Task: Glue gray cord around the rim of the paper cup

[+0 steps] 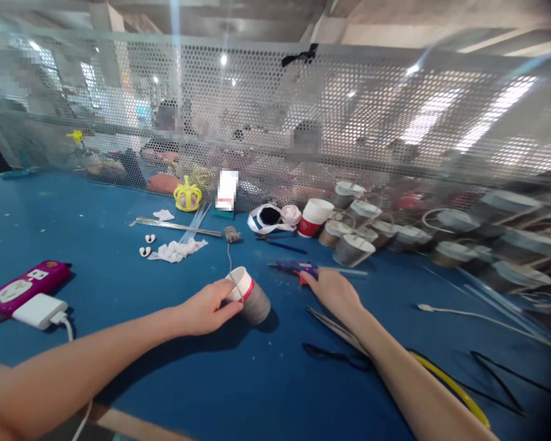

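Observation:
My left hand (209,308) grips a paper cup (256,303) by its rim, and the cup tilts with its mouth up and to the left. Grey yarn is wound around most of it, leaving a red and white band near the mouth. A strand runs from the cup to a small ball of grey yarn (232,234). My right hand (334,295) is closed around a blue hot glue gun (294,267), the thumb side by its red trigger. The nozzle points left, and a clear glue stick (351,271) sticks out behind. Scissors (333,327) lie below my right hand.
Several yarn-wrapped cups (353,248) with handles crowd the right back, beside stacked paper cups (315,217). A perforated metal screen (257,104) bounds the far edge. A phone (226,191), crumpled tissue (177,250), a purple power strip (32,285) and cables (487,327) lie around.

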{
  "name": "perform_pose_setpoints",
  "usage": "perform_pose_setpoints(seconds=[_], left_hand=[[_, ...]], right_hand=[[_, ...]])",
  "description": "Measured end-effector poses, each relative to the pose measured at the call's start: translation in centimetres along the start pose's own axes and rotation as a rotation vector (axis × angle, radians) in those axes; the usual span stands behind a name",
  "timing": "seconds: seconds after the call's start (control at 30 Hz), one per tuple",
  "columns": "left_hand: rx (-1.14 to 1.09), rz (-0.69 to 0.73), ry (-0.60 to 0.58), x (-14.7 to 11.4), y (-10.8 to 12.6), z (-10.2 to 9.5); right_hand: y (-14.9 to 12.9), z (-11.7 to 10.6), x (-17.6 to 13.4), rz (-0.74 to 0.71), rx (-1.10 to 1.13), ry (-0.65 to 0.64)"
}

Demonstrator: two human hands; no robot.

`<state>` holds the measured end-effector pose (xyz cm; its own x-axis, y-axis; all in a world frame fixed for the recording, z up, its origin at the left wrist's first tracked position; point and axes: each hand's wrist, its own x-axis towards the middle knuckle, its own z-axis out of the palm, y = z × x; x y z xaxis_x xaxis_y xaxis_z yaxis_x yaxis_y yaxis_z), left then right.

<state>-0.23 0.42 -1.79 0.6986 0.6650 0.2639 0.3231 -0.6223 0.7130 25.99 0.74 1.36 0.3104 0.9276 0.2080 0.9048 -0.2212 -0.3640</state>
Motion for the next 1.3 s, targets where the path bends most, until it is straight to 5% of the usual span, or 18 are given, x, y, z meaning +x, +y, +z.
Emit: perform_pose_setpoints(seconds=[0.13, 0.23, 0.33, 0.43, 0.53, 0.73, 0.93, 1.3], left_hand=[[0.114, 0.054, 0.003, -0.1, 0.3, -0.1], [0.127, 0.065, 0.013, -0.1, 0.5, -0.1], [0.067, 0.095, 0.007, 0.0, 0.5, 0.0], [0.029, 0.125, 0.010, 0.0, 0.6, 0.0], [0.033, 0.119, -0.008, 0.0, 0.8, -0.2], [-0.130, -0.083, -0.014, -0.2, 0.8, -0.5], [-0.427, -0.135, -0.066, -0.3, 0.9, -0.5], [-0.368, -0.029, -0.104, -0.9, 1.7, -0.6]], right_hand=[[-4.3, -1.2, -1.8, -0.266, 0.023, 0.037], [-8.7, -1.7, -3.8, -0.640, 0.118, -0.068], [-11.9, -1.7, -5.0, -0.739, -0.045, -0.194], [-12.8, -1.8, -5.1, -0.746, -0.099, -0.365], [-12.2, -1.7, -4.7, -0.705, 0.076, -0.422], [-9.9, -1.2, -4.9, -0.525, 0.564, -0.210], [-8.0, -1.3, -5.8, -0.408, 0.718, -0.057], [-7.3, -0.6, -6.2, -0.284, 0.805, -0.096]])
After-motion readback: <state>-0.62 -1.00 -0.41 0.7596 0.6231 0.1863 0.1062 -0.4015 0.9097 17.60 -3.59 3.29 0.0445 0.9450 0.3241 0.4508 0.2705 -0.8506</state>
